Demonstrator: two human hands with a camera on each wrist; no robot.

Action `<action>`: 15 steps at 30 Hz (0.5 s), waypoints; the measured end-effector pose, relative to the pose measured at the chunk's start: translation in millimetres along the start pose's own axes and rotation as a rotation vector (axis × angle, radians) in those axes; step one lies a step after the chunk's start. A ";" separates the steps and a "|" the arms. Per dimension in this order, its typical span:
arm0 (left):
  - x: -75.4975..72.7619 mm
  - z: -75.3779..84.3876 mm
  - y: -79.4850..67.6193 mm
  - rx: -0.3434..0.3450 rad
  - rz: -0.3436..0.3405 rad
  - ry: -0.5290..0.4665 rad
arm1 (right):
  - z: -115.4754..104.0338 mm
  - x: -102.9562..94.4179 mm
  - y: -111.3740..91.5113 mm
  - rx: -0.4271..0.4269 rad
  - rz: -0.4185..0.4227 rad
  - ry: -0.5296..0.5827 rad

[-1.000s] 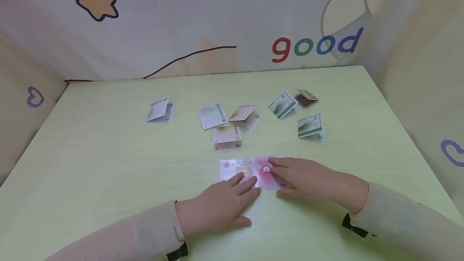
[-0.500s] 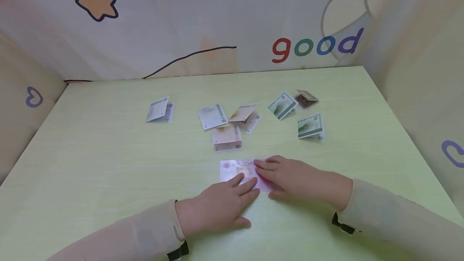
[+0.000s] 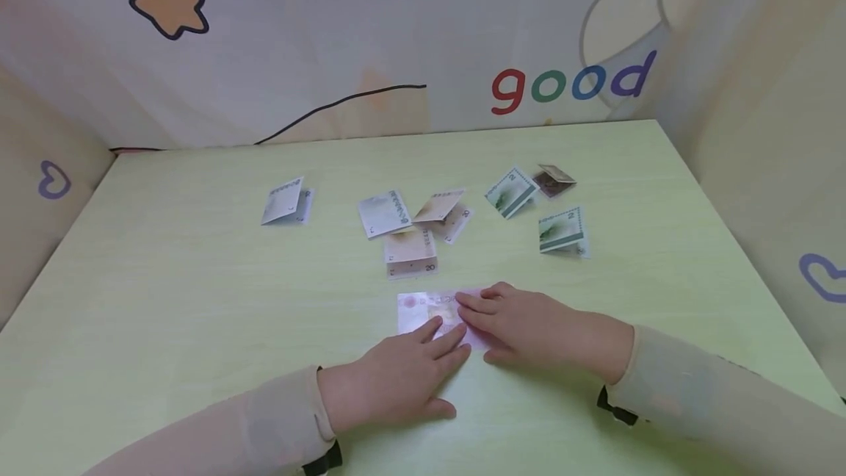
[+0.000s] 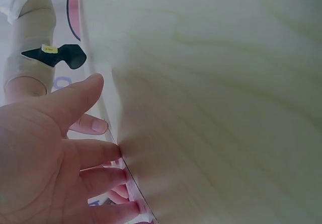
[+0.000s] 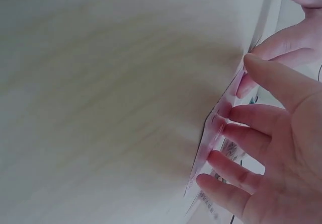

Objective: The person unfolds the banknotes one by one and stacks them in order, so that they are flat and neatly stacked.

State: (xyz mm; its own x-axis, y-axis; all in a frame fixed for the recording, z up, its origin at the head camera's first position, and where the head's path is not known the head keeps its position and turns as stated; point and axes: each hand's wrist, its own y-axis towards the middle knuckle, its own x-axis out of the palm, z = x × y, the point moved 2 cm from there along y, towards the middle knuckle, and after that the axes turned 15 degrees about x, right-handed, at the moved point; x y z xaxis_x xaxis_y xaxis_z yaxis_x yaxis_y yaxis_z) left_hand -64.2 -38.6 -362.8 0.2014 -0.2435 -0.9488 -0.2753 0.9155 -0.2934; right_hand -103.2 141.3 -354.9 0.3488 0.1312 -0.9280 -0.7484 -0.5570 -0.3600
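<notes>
A pink banknote [image 3: 411,308] lies unfolded on the table, its near edge toward the person. The left hand [image 3: 393,380] rests with spread fingertips on the note's left and middle part, its thumb out on the wood. Over the right half lies the right hand [image 3: 542,329], fingers straight and close to the left fingertips, covering much of that half. In the right wrist view, the right fingertips touch the banknote [image 5: 214,126], which shows a bend along its length. Fingertips of the left hand [image 4: 45,158] meet the note's edge in the left wrist view.
Beyond the hands stand several folded banknotes: a bluish one [image 3: 283,200] at left, a bluish one [image 3: 385,214] and two brownish 20 notes [image 3: 410,248] mid-table, two green ones [image 3: 562,230] and a dark brown one [image 3: 555,179] at right. Printed curtains [image 3: 297,35] enclose the table.
The right hand has slid left along the pink banknote, from its right end toward the left fingertips. The left hand stays in place. The head view has shifted slightly.
</notes>
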 end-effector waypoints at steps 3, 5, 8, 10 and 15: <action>0.7 0.3 -1.5 -0.006 -0.005 0.002 | -0.4 0.4 1.4 0.000 -0.001 0.006; 1.3 0.9 -2.3 -0.009 -0.007 0.005 | -0.9 0.6 0.9 -0.006 0.005 0.004; 2.0 1.9 -3.3 -0.007 -0.004 0.016 | -2.0 0.9 -1.0 -0.021 0.023 -0.007; 2.0 2.2 -3.3 -0.001 0.003 0.027 | -1.9 1.1 -2.5 -0.016 0.036 -0.012; -1.6 1.9 -3.2 0.004 -0.004 0.020 | -1.0 1.3 -5.0 -0.012 0.045 0.025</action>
State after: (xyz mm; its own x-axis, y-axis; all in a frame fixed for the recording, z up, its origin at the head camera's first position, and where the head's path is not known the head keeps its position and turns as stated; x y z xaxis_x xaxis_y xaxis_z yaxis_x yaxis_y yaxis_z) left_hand -61.9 -40.6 -360.1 0.1833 -0.2534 -0.9498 -0.2705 0.9159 -0.2966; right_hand -98.5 143.4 -354.2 0.3294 0.0850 -0.9404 -0.7566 -0.5720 -0.3167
